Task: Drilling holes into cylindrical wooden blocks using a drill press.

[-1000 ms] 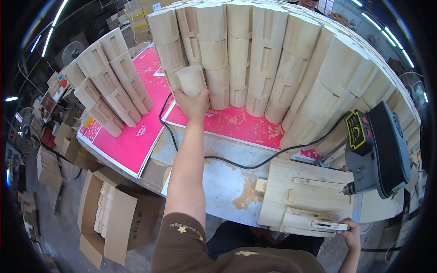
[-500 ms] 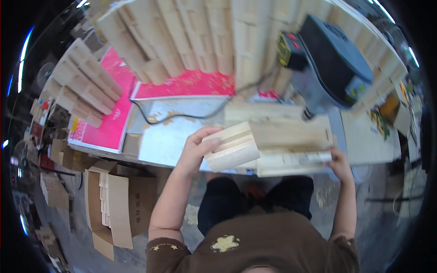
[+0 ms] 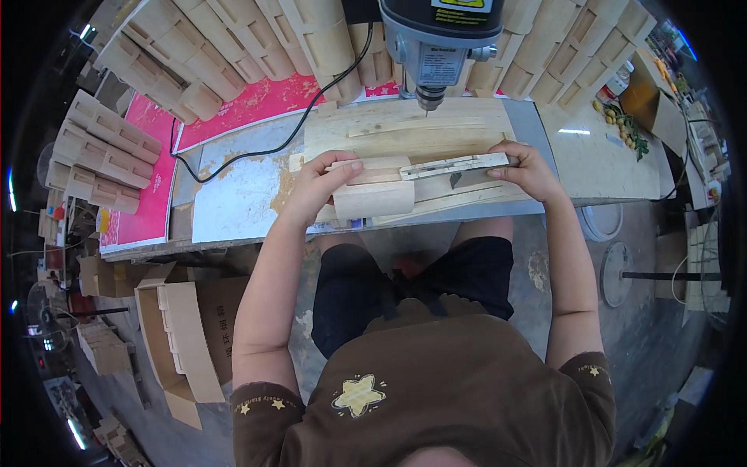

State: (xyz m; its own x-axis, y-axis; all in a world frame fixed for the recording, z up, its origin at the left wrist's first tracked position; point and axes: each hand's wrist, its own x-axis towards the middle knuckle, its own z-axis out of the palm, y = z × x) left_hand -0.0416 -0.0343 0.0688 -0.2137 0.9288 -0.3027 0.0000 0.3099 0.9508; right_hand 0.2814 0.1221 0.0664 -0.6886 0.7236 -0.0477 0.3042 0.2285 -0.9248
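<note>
Head | left hand: gripping block | right hand: pinching strip, its end at block | drill above board

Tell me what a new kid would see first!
Probably the drill press, top centre, its thin bit pointing down. Behind it stand tall stacks of pale wooden blocks. In front, the left hand grips a grooved wooden block and the right hand a slim pale bar.
</note>
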